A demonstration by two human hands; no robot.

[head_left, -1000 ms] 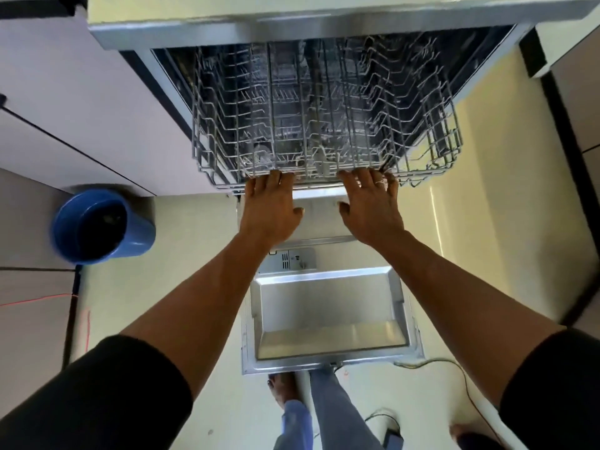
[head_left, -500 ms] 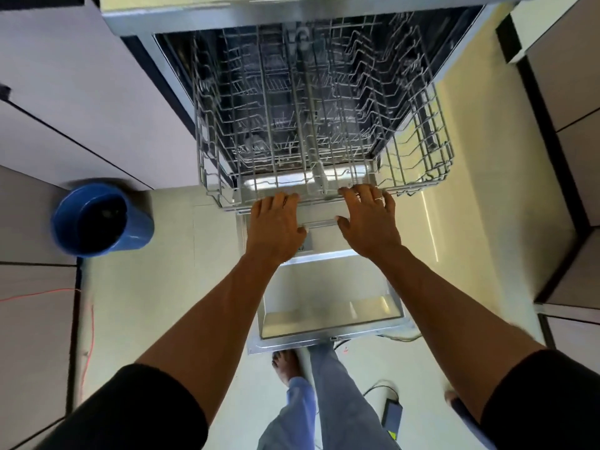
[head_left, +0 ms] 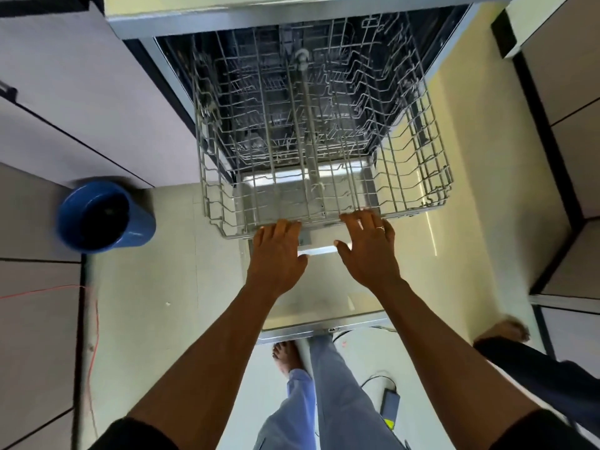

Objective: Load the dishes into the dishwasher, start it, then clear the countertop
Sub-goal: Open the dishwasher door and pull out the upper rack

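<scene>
Head view: your rack (head_left: 324, 177) has slid further out of the dishwasher (head_left: 292, 21) than it was a second ago. Its front rail now sits over the middle of the open door (head_left: 324, 306), where before it covered only the hinge end. Both hands have come back toward you with it.

Your left hand (head_left: 276, 254) has its fingers hooked over the front rail, left of centre. Your right hand (head_left: 368, 248) lies just beside it with the fingers spread and the tips on the same rail. You cannot tell from here whether those tips curl under the wire.

For the task, this looks like the opening step nearly done. The rack is exposed and ready to take dishes, but nothing is loaded yet. No dish shows anywhere in this view, so they are presumably still up on the countertop, out of sight.

The count:
- One rack is drawn out, with nothing in it.
- One lower rack (head_left: 269, 102) is still inside the tub.
- One door is folded down.
- Two hands are on the rail, with one ring (head_left: 380, 228) on the right.
- One blue bucket (head_left: 104, 216) stands on the floor, well to the left.
- One red wire (head_left: 94, 336) trails along the floor.
- Dishes: zero.
</scene>
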